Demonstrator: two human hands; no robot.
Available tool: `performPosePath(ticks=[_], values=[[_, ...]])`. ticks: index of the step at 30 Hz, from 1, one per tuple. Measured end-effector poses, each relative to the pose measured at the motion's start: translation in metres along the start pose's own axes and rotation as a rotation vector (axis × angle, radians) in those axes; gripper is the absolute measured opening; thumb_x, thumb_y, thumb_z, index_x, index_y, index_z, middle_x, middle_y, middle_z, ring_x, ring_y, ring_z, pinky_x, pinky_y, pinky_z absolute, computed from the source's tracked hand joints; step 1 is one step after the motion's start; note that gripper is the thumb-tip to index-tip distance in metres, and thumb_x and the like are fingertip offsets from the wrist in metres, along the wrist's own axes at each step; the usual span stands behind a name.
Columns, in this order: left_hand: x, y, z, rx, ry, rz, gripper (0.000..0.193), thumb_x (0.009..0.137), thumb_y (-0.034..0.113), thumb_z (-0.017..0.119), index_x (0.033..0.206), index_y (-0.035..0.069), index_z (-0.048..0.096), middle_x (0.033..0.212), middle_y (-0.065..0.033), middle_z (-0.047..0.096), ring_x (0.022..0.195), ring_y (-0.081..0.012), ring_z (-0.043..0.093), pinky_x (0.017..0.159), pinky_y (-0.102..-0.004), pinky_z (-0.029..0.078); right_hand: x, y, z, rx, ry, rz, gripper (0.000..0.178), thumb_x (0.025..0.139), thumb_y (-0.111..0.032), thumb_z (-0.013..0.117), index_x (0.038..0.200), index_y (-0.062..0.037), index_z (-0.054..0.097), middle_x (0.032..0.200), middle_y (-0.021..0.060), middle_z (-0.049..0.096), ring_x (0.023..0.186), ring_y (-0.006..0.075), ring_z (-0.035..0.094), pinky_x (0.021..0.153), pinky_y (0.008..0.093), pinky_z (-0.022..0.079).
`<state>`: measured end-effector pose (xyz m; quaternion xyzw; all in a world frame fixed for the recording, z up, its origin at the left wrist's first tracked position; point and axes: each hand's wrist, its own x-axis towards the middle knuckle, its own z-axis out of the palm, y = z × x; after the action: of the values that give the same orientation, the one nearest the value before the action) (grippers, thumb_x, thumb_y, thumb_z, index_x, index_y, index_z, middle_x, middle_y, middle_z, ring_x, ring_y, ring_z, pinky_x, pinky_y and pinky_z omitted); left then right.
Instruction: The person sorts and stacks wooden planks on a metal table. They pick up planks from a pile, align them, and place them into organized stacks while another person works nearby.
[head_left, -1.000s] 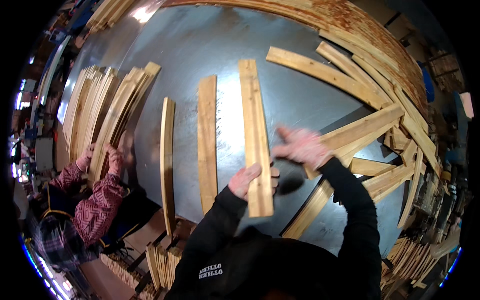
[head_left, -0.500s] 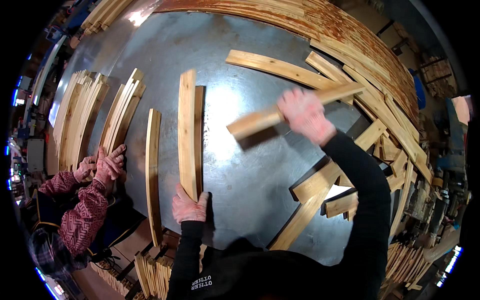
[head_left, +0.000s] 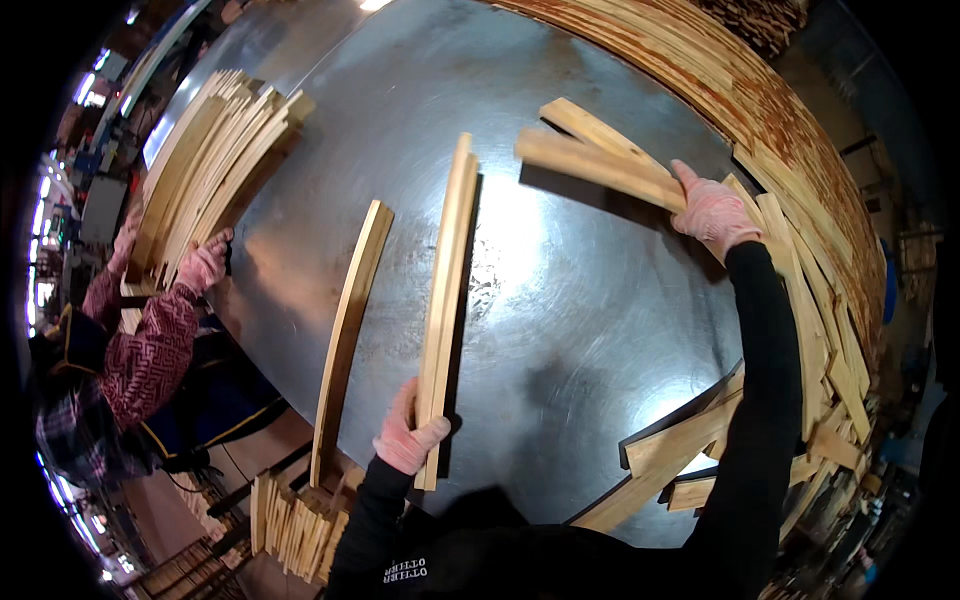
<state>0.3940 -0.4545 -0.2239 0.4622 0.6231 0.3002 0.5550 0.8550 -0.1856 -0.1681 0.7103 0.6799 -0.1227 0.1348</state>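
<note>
Overhead light glares off the steel table [head_left: 560, 300]; fisheye bends blurred, dark edges.

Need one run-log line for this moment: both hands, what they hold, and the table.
left hand: grips near end of upright slat stack | right hand: holds lifted slat | metal table: single slat left of stack

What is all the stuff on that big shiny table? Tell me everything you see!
Metal table: one, grey, shiny, centre.
Slat stack: one, pale wood, on edge, table middle.
Single slat: one, pale, left of that stack.
Lifted slats: a few, pale, far right.
Slat heap: many, brownish, right rim.
Side bundle: one, pale, far left.
Co-worker's hand: pink glove, on the bundle.
Left hand: pink glove, gripping the stack's near end.
Right hand: pink glove, holding the lifted slats.
</note>
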Motion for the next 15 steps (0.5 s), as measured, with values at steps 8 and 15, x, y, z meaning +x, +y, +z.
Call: performPosePath(ticks=[8,15], values=[[0.050,0.062,0.046,-0.535,-0.410,-0.168,0.070,0.086,0.049,0.070,0.128,-0.004,0.048,0.096,-0.0118,0.061,0.080,-0.0221,0.066,0.074,-0.0362,0.056,-0.090,-0.048,0.035,1.910,-0.510,-0.090,0.062,0.081,-0.030,0.074,0.127,0.0074,0.056,0.105,0.0202,0.070,0.089,0.0273,0.070,0.087,0.0363,0.058],[0.121,0.056,0.084,0.599,-0.271,-0.054,0.124,0.072,0.047,0.079,0.157,-0.003,0.004,0.136,-0.0274,0.054,0.125,-0.0350,0.056,0.103,-0.0337,0.045,-0.138,-0.173,0.169,0.667,-0.102,0.022,0.063,0.104,-0.054,0.032,0.131,-0.0027,0.057,0.119,0.0338,0.060,0.112,0.0418,0.061,0.093,0.0471,0.049]])
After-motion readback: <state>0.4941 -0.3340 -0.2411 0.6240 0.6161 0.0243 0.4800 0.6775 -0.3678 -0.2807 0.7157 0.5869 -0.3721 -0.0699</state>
